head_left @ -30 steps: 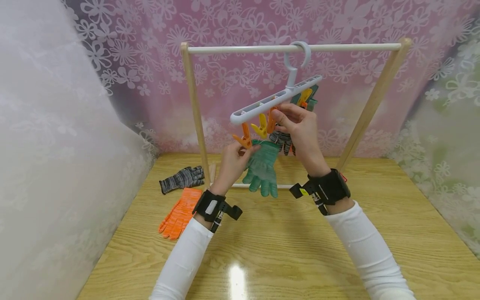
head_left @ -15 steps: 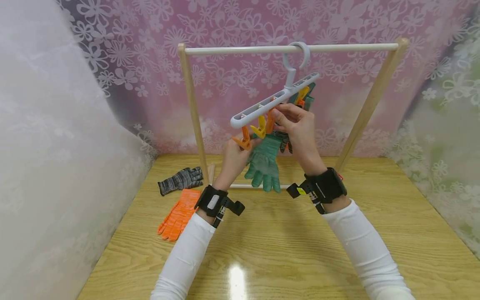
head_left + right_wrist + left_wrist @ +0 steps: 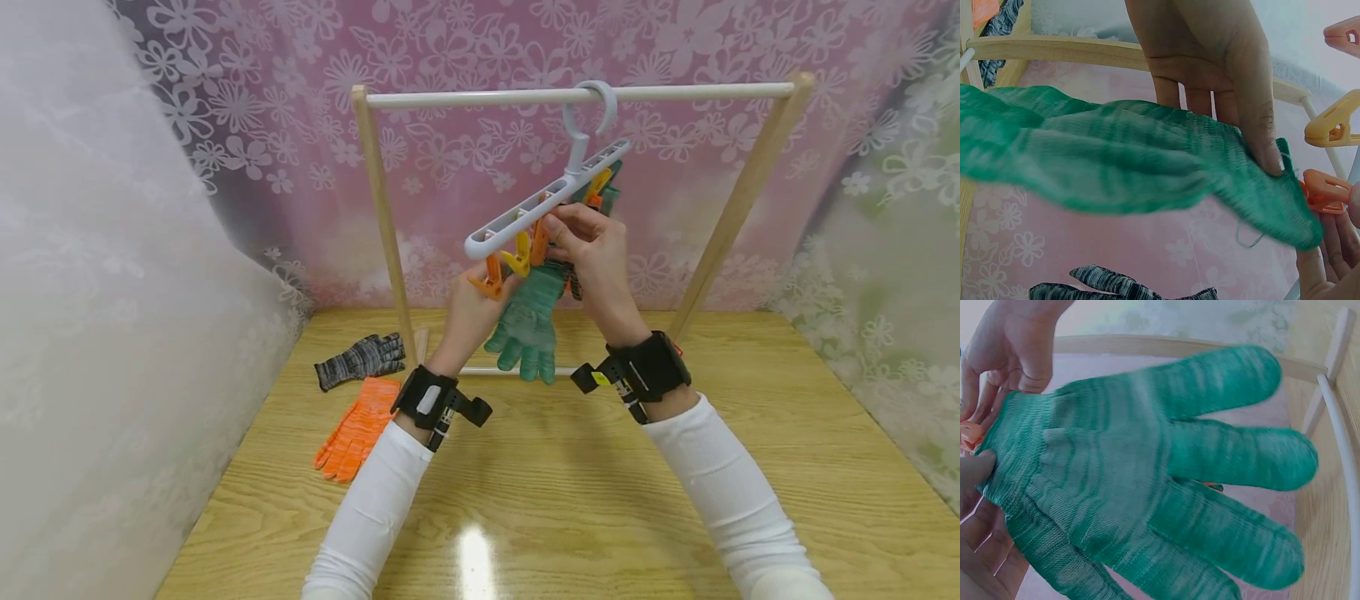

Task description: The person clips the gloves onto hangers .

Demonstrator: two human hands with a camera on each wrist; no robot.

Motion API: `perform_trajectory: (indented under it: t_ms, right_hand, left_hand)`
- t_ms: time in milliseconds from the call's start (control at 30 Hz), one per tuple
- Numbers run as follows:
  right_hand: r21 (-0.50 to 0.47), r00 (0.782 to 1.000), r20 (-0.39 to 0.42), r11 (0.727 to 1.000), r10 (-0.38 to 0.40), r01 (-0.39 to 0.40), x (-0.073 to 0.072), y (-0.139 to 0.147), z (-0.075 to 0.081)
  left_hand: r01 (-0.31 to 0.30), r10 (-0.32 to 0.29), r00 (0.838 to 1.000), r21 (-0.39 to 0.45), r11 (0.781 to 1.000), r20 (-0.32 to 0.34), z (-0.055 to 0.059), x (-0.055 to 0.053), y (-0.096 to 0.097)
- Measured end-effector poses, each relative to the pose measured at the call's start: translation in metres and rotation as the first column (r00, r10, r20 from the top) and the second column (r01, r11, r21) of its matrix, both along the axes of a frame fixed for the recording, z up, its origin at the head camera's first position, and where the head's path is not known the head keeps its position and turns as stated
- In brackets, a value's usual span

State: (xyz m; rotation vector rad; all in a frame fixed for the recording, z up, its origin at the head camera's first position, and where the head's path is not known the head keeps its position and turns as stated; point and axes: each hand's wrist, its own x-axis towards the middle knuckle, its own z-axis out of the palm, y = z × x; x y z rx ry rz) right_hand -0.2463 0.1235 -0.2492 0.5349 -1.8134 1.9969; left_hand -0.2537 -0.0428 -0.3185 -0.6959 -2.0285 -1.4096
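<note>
My left hand [image 3: 474, 310] pinches the cuff of a green knit glove [image 3: 528, 323], its thumb lying on the cuff in the right wrist view. Fingers down, the glove dangles below a pale grey clip hanger [image 3: 517, 223]. My right hand [image 3: 600, 262] holds an orange clothes peg [image 3: 538, 242] on the hanger between thumb and fingers. In the right wrist view the cuff edge is right beside this peg [image 3: 1325, 189]; whether the peg bites on it I cannot tell. A yellow peg [image 3: 519, 255] and another orange peg [image 3: 491, 279] hang at the hanger's near end.
The hanger hooks over the white rail [image 3: 480, 99] of a wooden-legged rack. More gloves hang behind my right hand, partly hidden, under a yellow peg [image 3: 600, 180]. A grey-black glove [image 3: 362, 360] and an orange glove [image 3: 360, 429] lie on the table at left.
My left hand has brought the green glove's cuff up and rightward, nearer the orange peg. The right hand keeps hold of that peg, and the hanger has swung slightly.
</note>
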Motion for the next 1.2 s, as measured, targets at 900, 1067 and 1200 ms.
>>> perform_trajectory:
  t_ms: [900,1067,1200]
  right_hand:
    - [0.076,0.999,-0.023,0.996,-0.048,0.05,0.0005,0.0035,-0.002]
    - [0.103,0.997,-0.023,0.991,-0.079,0.08,0.0007,0.0042,-0.0023]
    - [0.101,0.996,-0.048,0.991,-0.081,0.086,0.0014,0.0045,-0.0033]
  left_hand:
    - [-0.108,0.113,0.993,0.096,0.989,-0.046,0.0046,-0.0008,0.0049]
    - [-0.119,0.132,0.987,0.13,0.984,-0.094,0.0063,-0.0038,0.0065]
    - [-0.105,0.124,0.985,0.158,0.982,-0.119,0.0056,-0.004,0.0084]
